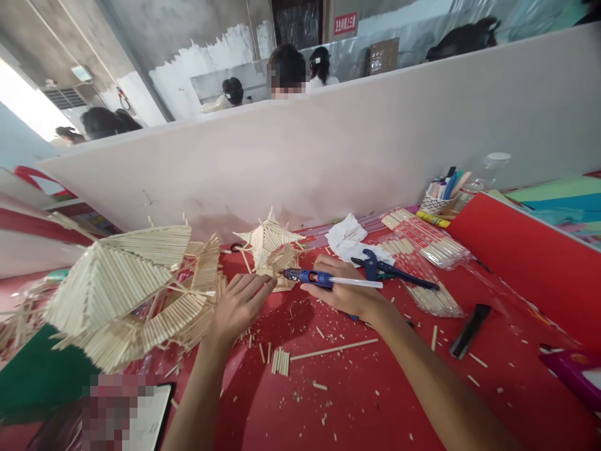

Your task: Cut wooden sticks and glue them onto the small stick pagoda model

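A blue hot glue gun (310,277) is in my right hand (350,293), with my fingers wrapped round it and a clear glue stick (359,283) poking out of its back. Its nozzle points left at the lower part of a small pavilion model (270,238) built from thin wooden sticks with a pointed star-shaped roof. My left hand (241,307) grips the model's lower left edge, its fingertips close to the nozzle and partly hidden. Just below lie a row of short cut sticks (280,362) and one long stick (334,349).
A larger stick-built model (117,288) stands at left. Blue-handled cutters (394,269), crumpled tissue (347,237), bagged sticks (432,238) and a black-handled tool (469,331) lie at right. Behind are a pen cup (437,202) and a white partition (300,156). Scraps litter the red table (366,401).
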`<state>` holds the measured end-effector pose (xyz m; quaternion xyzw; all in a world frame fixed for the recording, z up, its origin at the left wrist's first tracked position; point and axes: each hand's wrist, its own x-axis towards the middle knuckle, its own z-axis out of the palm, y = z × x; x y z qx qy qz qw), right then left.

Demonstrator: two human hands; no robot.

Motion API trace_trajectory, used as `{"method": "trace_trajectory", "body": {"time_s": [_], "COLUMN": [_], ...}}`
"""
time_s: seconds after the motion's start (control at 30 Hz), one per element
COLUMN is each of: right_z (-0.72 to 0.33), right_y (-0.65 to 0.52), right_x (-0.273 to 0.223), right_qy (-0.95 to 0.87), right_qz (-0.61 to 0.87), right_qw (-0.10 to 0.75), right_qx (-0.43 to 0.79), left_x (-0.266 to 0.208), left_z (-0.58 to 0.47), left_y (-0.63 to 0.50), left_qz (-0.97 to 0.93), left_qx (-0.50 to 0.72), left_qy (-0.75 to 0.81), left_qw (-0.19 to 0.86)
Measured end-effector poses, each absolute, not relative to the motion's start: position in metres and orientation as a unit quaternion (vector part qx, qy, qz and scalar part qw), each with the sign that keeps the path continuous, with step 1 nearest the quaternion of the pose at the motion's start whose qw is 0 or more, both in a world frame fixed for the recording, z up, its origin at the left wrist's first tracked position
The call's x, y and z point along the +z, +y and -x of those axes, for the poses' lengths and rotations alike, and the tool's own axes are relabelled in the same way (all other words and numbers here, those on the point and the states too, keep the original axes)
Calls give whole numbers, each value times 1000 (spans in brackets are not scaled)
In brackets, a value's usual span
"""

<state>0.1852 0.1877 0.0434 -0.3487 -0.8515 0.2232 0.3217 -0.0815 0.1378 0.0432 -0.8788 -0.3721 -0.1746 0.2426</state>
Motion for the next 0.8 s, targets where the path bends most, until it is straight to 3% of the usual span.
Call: {"method": "trace_trajectory", "body": {"time_s": [0.8], "right_z": [-180], "right_y": [188], "right_x": [37], "right_qy": [-848], "right_qz": [358], "right_qw": [340], "right_qx": [196], "left_x": [42], "left_z": [82], "left_y": [139], "left_qz": [882], "left_qx": [-198], "left_qy": [-375], "left_qw": [205]}}
